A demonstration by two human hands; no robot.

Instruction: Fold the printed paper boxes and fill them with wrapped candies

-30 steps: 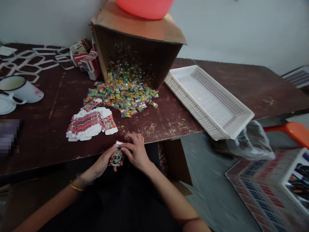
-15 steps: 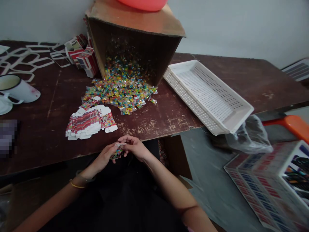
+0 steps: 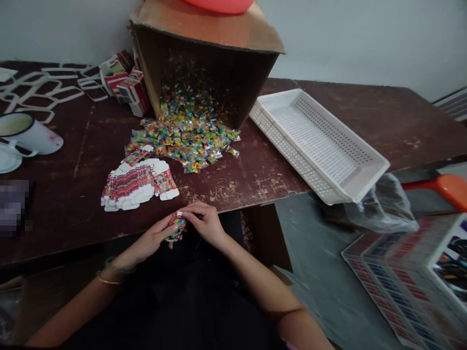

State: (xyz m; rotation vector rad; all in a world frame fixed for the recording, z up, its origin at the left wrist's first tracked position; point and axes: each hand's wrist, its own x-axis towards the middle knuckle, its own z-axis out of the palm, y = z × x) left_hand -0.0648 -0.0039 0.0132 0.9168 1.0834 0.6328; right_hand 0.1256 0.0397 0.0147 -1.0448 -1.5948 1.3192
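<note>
Just off the table's front edge, my left hand [image 3: 155, 239] grips a small printed candy box [image 3: 177, 226], red with many-coloured round shapes. My right hand [image 3: 206, 223] pinches the white flap at its upper end. Whether anything is inside the box cannot be seen. Behind my hands, a fanned stack of flat printed boxes [image 3: 129, 184] with white flaps lies on the table. Beyond it, a heap of small clear candy packets [image 3: 193, 138], filled with bright pieces, spills from a cardboard carton [image 3: 207, 29] lying on its side.
A white perforated plastic basket [image 3: 328, 150] overhangs the table edge on the right, with a clear plastic bag [image 3: 386, 206] beneath. At the left stands an enamel mug [image 3: 36, 136]. Red boxes [image 3: 133, 92] lean beside the carton. A patterned crate [image 3: 394, 272] and an orange handle [image 3: 448, 189] are at lower right.
The box has turned in my hands so more of its printed face shows, and its white flap is less spread. My right hand has shifted slightly along its top end.
</note>
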